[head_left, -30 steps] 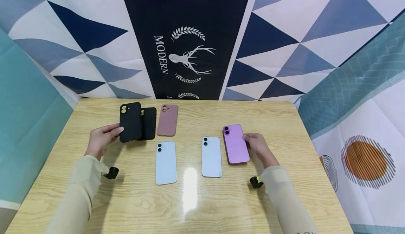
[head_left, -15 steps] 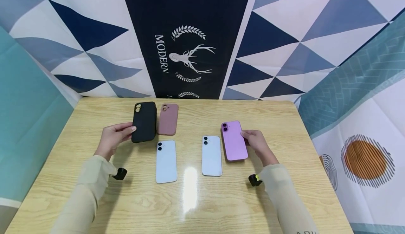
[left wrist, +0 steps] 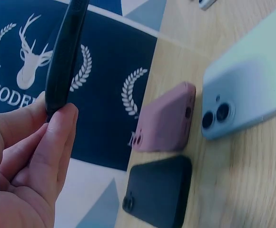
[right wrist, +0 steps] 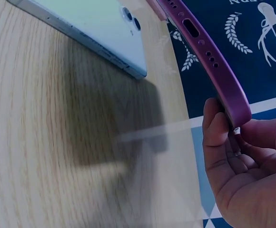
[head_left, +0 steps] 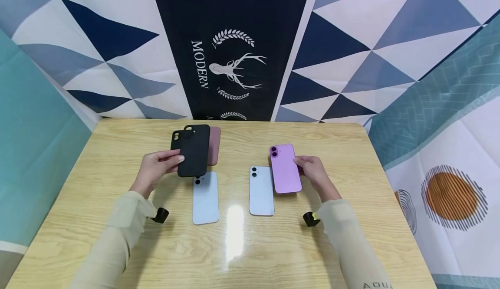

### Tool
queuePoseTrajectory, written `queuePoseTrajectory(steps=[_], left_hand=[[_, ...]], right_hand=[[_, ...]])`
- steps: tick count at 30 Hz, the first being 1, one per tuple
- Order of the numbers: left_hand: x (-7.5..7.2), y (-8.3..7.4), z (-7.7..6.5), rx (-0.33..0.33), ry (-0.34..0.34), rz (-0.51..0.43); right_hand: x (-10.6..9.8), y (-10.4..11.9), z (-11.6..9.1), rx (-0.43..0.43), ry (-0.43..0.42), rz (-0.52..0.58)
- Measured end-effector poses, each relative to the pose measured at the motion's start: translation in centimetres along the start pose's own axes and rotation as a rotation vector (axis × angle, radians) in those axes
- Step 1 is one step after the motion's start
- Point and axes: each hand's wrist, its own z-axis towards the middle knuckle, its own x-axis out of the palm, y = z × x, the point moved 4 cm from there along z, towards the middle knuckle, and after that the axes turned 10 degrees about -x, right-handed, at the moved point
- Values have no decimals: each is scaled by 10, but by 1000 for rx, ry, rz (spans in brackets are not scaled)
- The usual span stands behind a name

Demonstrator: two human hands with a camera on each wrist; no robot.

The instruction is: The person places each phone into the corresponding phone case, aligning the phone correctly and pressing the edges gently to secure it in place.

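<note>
My left hand [head_left: 156, 167] pinches a black phone case [head_left: 196, 150] by its left edge and holds it above the table. In the head view it overlaps a second black phone case [left wrist: 159, 190] and a pink phone case [left wrist: 165, 121], both lying on the wood. My right hand [head_left: 312, 172] grips a purple phone [head_left: 286, 169] by its right edge, raised off the table with its two-lens back upward. Edge-on in the right wrist view, the purple phone [right wrist: 211, 61] shows its charging port between thumb and fingers.
Two pale phones lie back up on the table: a left one [head_left: 205, 202] below the cases, and a right one [head_left: 261, 193] beside the purple phone. A patterned cloth [head_left: 250, 15] hangs behind the wooden table [head_left: 250, 254].
My left hand has carried the black case rightward, past the second black case and partly over the pink one. My right hand has moved the purple phone slightly left and up in the view.
</note>
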Motion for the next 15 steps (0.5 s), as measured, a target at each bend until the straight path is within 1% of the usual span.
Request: queuePoseTrajectory(steps=[8, 12, 15], left_hand=[[24, -2, -1, 3, 53, -17], [39, 0, -1, -13, 69, -15], [49, 1, -1, -20, 78, -6]], right_hand=[[4, 6, 2, -8, 1, -11], [5, 9, 3, -21, -3, 0], [7, 10, 3, -14, -10, 25]])
